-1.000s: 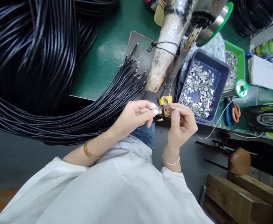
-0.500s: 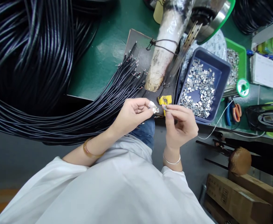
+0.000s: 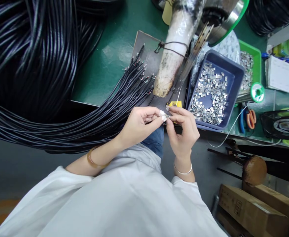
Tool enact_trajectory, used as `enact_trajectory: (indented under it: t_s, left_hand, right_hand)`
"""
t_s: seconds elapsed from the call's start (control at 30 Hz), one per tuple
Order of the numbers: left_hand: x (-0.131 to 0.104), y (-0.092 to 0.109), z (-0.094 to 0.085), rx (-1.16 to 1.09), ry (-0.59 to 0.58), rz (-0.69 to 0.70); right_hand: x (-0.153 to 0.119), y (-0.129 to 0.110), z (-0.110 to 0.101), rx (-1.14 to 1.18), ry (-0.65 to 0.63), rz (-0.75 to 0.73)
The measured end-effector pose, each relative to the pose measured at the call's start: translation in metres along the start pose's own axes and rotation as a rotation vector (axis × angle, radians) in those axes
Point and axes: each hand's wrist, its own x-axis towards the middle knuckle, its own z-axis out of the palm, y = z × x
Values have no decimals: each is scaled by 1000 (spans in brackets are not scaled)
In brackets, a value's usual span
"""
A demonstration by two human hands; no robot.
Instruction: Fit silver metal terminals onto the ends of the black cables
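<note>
My left hand [image 3: 143, 123] is closed in a pinch, with white coverings on the thumb and index fingertips. Between those tips is a small metal connector [image 3: 167, 116], mostly hidden by the fingers. My right hand [image 3: 182, 128] meets it from the right, its thumb and fingers pinched at the connector. What the right fingertips hold is too small and covered to make out clearly. Just behind the right fingers lies a yellow piece [image 3: 176, 103], partly covered. A thin pale strand [image 3: 178, 95] runs above it.
Black cables [image 3: 90, 121] with stripped ends fan out on the left. A blue bin [image 3: 233, 79] of small metal shells stands right, before a green bin [image 3: 256, 65]. A white wrapped tube [image 3: 172, 52] reaches down over the dark board [image 3: 144, 38]. Pliers [image 3: 250, 118] lie farther right.
My right hand has moved left, bringing its fingertips against the connector in my left hand. The thin pale strand now shows above the yellow piece. My left hand has barely moved.
</note>
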Motion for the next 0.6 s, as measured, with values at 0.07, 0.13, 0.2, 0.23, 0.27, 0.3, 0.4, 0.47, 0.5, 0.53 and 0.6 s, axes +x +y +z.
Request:
enact_trajectory:
  t_s: [0.07, 0.13, 0.2, 0.23, 0.27, 0.3, 0.4, 0.47, 0.5, 0.53, 0.6]
  left_hand:
    - [0, -2, 2, 5, 18, -20]
    - [1, -2, 2, -4, 36, -36]
    - [2, -1, 2, -27, 51, -47]
    - [3, 0, 2, -39, 53, -51]
    - [4, 1, 1, -50, 51, -56]
    - [4, 2, 1, -59, 50, -59]
    - [6, 3, -1, -75, 60, -60]
    - [6, 3, -2, -95, 56, -75]
    - [7, 3, -3, -111, 47, -81]
    - [7, 2, -3, -131, 35, -84]
    - [7, 0, -4, -170, 21, -80]
  right_hand:
    - [-1, 1, 0, 49, 49, 51]
    - [-1, 2, -1, 61, 144, 93]
    - [0, 0, -2, 37, 238, 75]
    - [0, -1, -3, 21, 263, 34]
    - [1, -2, -3, 4, 268, -21]
    - [1, -4, -3, -10, 252, -75]
    - [-1, -6, 1, 6, 183, -125]
    - [-1, -4, 4, 82, 202, -52]
    - [-2, -3, 5, 124, 222, 0]
    - [-1, -2, 6, 156, 236, 49]
    - [0, 0, 6, 180, 224, 112]
